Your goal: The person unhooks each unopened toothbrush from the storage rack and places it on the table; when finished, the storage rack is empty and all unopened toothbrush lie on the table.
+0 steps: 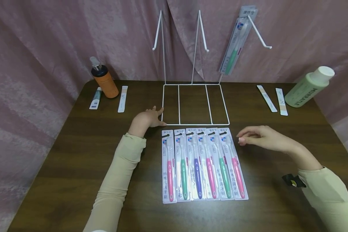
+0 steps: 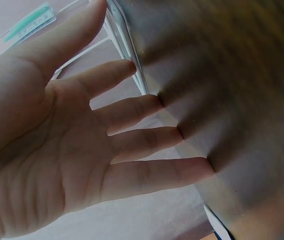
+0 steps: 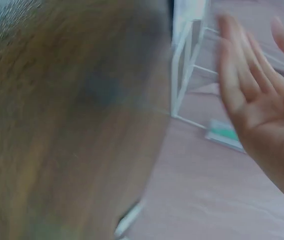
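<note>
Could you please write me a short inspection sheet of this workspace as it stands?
Surface: dark wooden table, no spills seen.
Job's things: six packaged toothbrushes in a row by the white wire rack; one green toothbrush pack hangs on the right hook.
Clutter: orange pump bottle, small tube, flat strip at left; green bottle, two strips at right.
Hands: left hand open at the rack's corner; right hand holds nothing, beside the row.
Cables: nothing seen.
Surroundings: pink curtain behind.
</note>
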Demonstrator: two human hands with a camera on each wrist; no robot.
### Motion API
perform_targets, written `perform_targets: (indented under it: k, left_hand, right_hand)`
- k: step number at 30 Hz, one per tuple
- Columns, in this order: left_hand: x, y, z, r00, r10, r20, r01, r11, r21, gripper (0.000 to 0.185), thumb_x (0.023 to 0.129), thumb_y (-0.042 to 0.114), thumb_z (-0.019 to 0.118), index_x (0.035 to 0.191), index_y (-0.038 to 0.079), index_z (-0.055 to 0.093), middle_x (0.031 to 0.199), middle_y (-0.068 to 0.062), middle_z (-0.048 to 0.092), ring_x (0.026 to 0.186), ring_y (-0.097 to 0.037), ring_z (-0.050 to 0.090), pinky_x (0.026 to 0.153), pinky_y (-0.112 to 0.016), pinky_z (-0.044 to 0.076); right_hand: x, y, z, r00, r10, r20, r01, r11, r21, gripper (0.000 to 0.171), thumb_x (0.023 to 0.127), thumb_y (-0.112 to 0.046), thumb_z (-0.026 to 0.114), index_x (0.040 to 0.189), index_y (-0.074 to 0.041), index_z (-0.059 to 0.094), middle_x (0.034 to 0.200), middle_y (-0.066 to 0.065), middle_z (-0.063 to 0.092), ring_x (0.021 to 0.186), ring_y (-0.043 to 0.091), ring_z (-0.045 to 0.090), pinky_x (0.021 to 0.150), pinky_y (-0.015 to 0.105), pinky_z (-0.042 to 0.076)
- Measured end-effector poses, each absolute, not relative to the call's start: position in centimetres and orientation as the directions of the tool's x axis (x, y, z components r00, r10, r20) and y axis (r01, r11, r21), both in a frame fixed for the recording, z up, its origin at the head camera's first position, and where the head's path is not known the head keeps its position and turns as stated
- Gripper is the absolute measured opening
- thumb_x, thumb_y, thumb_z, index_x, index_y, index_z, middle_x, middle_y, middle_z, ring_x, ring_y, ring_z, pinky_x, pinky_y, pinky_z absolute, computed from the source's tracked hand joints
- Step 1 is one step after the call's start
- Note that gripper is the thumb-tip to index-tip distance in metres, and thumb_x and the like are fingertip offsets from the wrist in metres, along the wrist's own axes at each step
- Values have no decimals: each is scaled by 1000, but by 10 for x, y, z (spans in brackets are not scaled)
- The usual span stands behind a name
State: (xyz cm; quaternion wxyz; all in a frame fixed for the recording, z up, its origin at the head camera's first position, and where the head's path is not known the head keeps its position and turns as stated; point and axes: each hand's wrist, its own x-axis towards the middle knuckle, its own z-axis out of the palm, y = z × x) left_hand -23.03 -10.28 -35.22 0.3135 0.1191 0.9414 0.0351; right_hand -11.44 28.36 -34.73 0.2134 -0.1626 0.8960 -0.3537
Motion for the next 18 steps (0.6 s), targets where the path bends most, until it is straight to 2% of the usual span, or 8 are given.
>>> perform_targets:
  k: [3,5,9,12,16,18]
  left_hand:
    - [-230,-103,-352,-780,249,-574,199,969,150,79,93,46,51,151,18,5,155,-20,1,139,-44,9,108,-58,20]
    - [-231,-103,-353,-781,252,-571,200,968,154,79,93,45,52,151,18,6,155,-19,1,139,-44,9,108,-58,19]
    - [-231,-104,-352,-778,254,-574,196,967,162,81,92,43,54,151,18,5,155,-19,0,139,-45,8,109,-58,17]
    - [-230,-105,-351,-779,248,-576,188,969,161,81,92,43,55,151,18,5,155,-19,0,139,-44,8,109,-58,17]
    - [-229,-105,-351,-782,247,-572,189,969,159,81,92,44,54,151,18,6,156,-18,1,139,-44,8,109,-58,18]
    - [-230,-105,-352,-783,246,-572,190,969,156,81,92,45,54,151,19,6,156,-18,1,139,-43,9,109,-58,18]
  right_hand:
    - [-131,285,-354,-912,-351,-213,-72,647,-759,39,92,-33,59,118,-4,59,103,5,70,98,21,65,80,19,48]
    - [-142,285,-358,-941,-278,-194,-20,617,-787,43,92,-35,59,121,-4,57,106,5,69,101,20,64,84,22,47]
    - [-167,285,-361,-966,-167,-198,72,561,-825,53,88,-41,61,126,-5,53,111,1,68,107,18,61,96,40,43]
    - [-187,283,-361,-973,-130,-191,89,550,-831,60,86,-45,62,130,-6,50,118,1,64,114,21,55,102,49,36]
    - [-210,280,-355,-984,-85,-156,94,495,-864,62,87,-44,62,134,-6,47,114,-9,61,116,17,52,104,46,34]
    - [-220,277,-349,-990,-54,-129,94,423,-901,61,88,-40,62,135,-6,46,108,-15,61,112,11,54,103,38,37]
